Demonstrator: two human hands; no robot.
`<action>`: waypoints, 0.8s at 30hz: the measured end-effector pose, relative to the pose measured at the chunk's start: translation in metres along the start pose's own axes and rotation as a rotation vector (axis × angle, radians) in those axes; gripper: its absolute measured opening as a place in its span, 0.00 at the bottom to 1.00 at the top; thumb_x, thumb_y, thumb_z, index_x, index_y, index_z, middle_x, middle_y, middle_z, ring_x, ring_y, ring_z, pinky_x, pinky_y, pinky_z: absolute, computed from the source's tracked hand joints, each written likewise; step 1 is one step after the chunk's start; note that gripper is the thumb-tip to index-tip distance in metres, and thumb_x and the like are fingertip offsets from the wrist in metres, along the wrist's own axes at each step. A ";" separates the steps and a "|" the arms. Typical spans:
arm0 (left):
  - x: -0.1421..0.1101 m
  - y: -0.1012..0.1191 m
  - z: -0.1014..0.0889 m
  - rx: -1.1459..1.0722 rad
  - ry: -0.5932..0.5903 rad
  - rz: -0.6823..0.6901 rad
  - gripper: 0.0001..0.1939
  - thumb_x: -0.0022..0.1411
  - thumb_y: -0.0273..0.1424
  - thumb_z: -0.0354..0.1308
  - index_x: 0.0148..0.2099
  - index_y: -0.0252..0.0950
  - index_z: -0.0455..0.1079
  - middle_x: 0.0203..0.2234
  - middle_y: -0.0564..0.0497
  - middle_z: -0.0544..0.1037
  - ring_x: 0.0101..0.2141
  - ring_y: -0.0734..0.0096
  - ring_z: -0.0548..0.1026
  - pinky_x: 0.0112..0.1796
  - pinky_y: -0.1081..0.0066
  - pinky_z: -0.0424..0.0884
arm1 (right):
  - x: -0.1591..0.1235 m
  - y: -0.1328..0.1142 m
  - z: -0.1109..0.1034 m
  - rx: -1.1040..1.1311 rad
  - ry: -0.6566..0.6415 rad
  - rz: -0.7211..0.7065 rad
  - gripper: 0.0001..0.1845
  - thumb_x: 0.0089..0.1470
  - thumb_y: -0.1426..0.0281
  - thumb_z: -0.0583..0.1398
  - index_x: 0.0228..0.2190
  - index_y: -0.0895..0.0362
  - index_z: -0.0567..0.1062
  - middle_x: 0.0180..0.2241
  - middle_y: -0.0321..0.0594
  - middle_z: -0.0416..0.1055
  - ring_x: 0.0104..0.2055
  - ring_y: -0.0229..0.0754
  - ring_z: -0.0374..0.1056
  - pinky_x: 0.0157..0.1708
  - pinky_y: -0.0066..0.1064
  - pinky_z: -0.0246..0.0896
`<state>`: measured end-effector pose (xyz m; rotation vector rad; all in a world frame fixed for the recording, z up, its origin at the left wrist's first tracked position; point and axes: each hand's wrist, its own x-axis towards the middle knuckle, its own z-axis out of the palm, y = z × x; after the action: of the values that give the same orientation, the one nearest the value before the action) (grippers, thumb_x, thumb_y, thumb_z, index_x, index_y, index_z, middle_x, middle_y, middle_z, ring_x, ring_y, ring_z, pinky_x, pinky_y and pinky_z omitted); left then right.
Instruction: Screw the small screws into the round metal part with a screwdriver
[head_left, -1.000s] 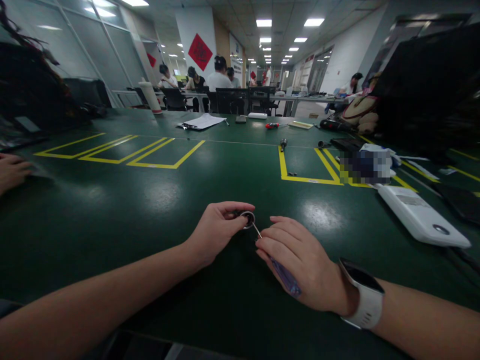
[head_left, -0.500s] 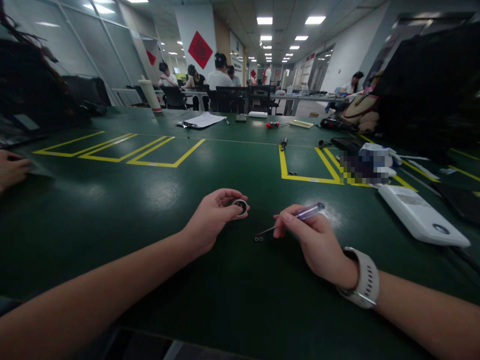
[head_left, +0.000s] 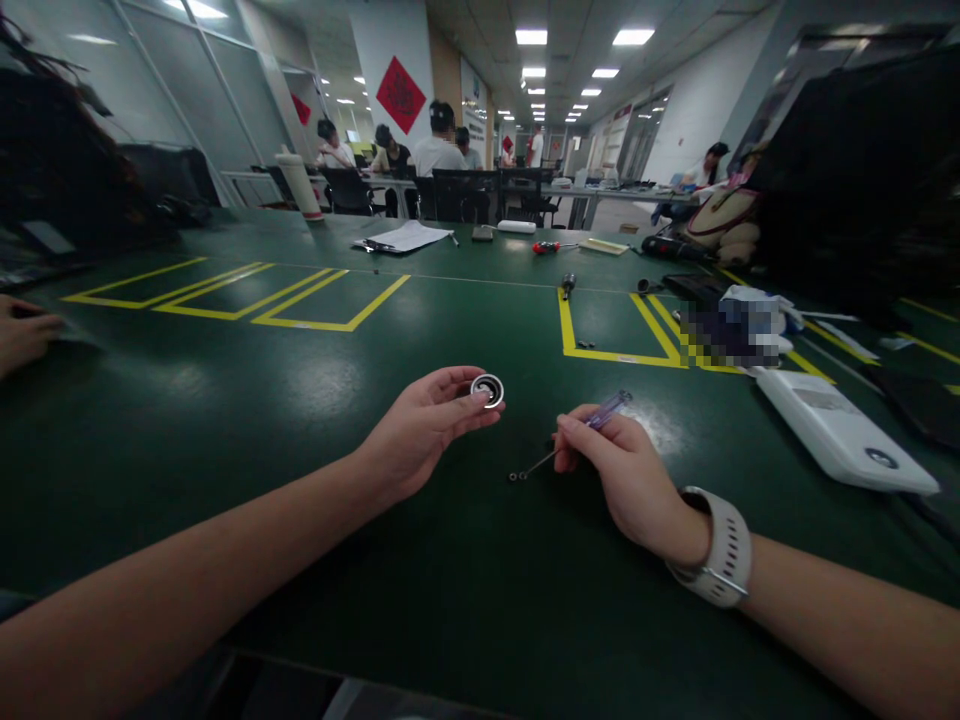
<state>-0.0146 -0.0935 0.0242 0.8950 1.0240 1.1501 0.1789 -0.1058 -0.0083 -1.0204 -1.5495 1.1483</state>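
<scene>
Between the thumb and fingers of my left hand [head_left: 420, 425] is a small round metal ring-shaped part [head_left: 491, 388], its face tilted towards me. My right hand [head_left: 611, 465] grips a screwdriver with a translucent purple handle [head_left: 609, 408] and a thin shaft pointing down to the left. At the shaft's tip, two tiny dark ring-like pieces [head_left: 513, 477] lie on the green table [head_left: 450, 600]; the tip appears to meet the right-hand one. A pale watch strap circles my right wrist.
Yellow tape outlines [head_left: 352, 325] mark the table. Further back lie a clipboard with paper [head_left: 409, 237], a red-handled screwdriver [head_left: 546, 247] and a small metal part [head_left: 568, 284]. A white device [head_left: 844, 430] sits at right. Another person's hand [head_left: 26, 335] rests at far left.
My left hand has risen slightly and turned the round part's face more towards me. The screwdriver's tip has shifted right, from above the two small pieces to the right-hand one.
</scene>
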 end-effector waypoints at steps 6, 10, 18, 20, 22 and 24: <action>-0.001 0.000 0.002 -0.056 0.007 -0.008 0.14 0.49 0.17 0.59 0.40 0.32 0.70 0.35 0.48 0.76 0.38 0.68 0.75 0.44 0.68 0.71 | -0.015 -0.018 0.006 -0.512 -0.107 -0.494 0.09 0.56 0.71 0.53 0.25 0.57 0.68 0.23 0.36 0.67 0.28 0.38 0.64 0.40 0.39 0.62; -0.002 -0.002 0.001 0.040 0.053 -0.023 0.17 0.47 0.16 0.60 0.41 0.32 0.69 0.36 0.48 0.76 0.38 0.68 0.75 0.43 0.70 0.72 | -0.020 -0.021 0.007 -0.634 -0.171 -0.661 0.05 0.53 0.75 0.54 0.27 0.57 0.68 0.23 0.36 0.67 0.28 0.38 0.63 0.46 0.43 0.58; -0.006 -0.005 0.003 0.154 -0.017 0.046 0.15 0.45 0.22 0.63 0.38 0.33 0.69 0.37 0.47 0.76 0.40 0.65 0.74 0.43 0.65 0.70 | -0.020 -0.019 0.003 -0.611 -0.110 -0.793 0.07 0.54 0.76 0.54 0.36 0.57 0.68 0.32 0.40 0.71 0.36 0.41 0.66 0.47 0.43 0.60; -0.007 -0.006 0.003 0.188 -0.035 0.061 0.14 0.45 0.23 0.63 0.38 0.33 0.69 0.37 0.47 0.76 0.40 0.64 0.74 0.44 0.63 0.69 | -0.020 -0.018 0.004 -0.625 -0.113 -0.790 0.08 0.54 0.77 0.54 0.37 0.57 0.68 0.34 0.42 0.71 0.38 0.41 0.66 0.47 0.43 0.60; -0.007 -0.007 0.003 0.216 -0.046 0.070 0.14 0.45 0.23 0.62 0.38 0.33 0.70 0.37 0.47 0.76 0.41 0.64 0.74 0.44 0.62 0.68 | -0.019 -0.018 0.004 -0.637 -0.118 -0.786 0.08 0.55 0.77 0.54 0.38 0.58 0.68 0.35 0.42 0.71 0.39 0.41 0.66 0.46 0.42 0.60; -0.008 -0.009 0.004 0.240 -0.047 0.079 0.14 0.45 0.22 0.61 0.38 0.34 0.70 0.37 0.48 0.76 0.40 0.65 0.73 0.44 0.63 0.68 | -0.018 -0.018 0.005 -0.647 -0.122 -0.787 0.08 0.55 0.77 0.54 0.38 0.58 0.68 0.36 0.43 0.71 0.39 0.42 0.66 0.45 0.41 0.61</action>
<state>-0.0092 -0.1028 0.0182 1.1558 1.1115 1.0802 0.1768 -0.1277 0.0053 -0.6034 -2.2041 0.1559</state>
